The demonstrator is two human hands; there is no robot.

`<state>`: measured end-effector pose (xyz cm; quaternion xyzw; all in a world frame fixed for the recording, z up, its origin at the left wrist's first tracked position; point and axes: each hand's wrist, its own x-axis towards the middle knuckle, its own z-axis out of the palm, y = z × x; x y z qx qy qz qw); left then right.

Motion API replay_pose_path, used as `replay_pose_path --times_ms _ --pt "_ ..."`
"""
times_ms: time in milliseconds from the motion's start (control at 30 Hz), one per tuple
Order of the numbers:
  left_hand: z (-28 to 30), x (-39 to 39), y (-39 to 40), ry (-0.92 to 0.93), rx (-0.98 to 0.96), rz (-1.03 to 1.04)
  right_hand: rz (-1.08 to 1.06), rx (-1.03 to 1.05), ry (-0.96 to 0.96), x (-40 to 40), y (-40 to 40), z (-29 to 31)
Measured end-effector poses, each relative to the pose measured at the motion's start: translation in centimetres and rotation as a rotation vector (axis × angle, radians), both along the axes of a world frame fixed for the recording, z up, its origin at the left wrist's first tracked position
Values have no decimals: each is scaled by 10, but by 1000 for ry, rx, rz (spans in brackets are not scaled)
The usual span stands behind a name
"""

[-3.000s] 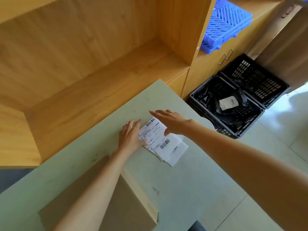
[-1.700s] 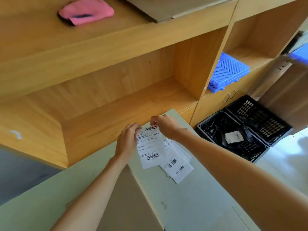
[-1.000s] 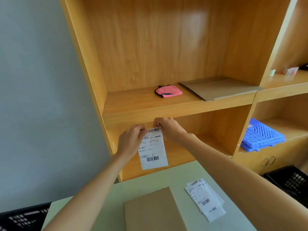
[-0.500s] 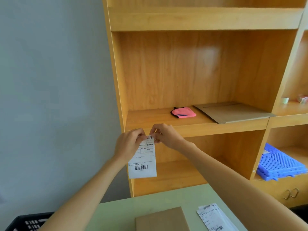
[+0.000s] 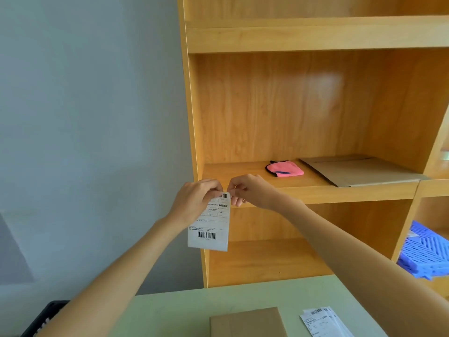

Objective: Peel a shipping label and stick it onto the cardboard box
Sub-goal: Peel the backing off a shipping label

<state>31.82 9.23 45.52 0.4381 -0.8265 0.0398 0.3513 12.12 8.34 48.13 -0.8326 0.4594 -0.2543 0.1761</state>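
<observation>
Both hands are raised in front of a wooden shelf unit point(image 5: 315, 113) with a smooth, orange-toned grain. The left hand point(image 5: 194, 201) pinches the top left part of a white rectangular shipping label point(image 5: 211, 227), its grip narrow on the thin sheet, which hangs straight down with black barcodes and small print facing the camera. The right hand point(image 5: 250, 192) has its fingertips point(image 5: 234, 190) closed at the label's top right corner, a narrow grip on that edge. Below, on the pale green matte bench point(image 5: 175, 312), lies a flat brown cardboard box point(image 5: 245, 322), cut off by the lower frame edge, well below the held label. To its right sits a small fanned stack of similar white labels point(image 5: 320, 322). On the shelf behind the hands rests a soft pink cloth point(image 5: 284, 168) with a dark edge, and beside it a flat sheet of brown cardboard point(image 5: 359, 170) overhanging the shelf front. A blue plastic grid piece point(image 5: 425, 254) with ribbed slats shows at the right edge, and a black perforated crate point(image 5: 46, 317) at the lower left. The wall point(image 5: 85, 117) is plain grey.
</observation>
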Motion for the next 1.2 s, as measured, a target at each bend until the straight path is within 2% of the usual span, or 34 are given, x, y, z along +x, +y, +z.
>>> replay_pose_path --times_ms 333,500,700,900,1200 --pt "6 -8 4 -35 12 -70 -30 -25 18 0 -3 3" --pt "5 -15 3 -72 -73 -77 -36 -11 28 -1 0 6" --pt "2 -19 0 -25 -169 -24 -21 116 19 -7 8 13" --pt "0 -25 2 0 -121 -88 -27 95 134 -8 11 13" --pt "1 -24 5 25 -16 -137 20 188 113 -9 17 12"
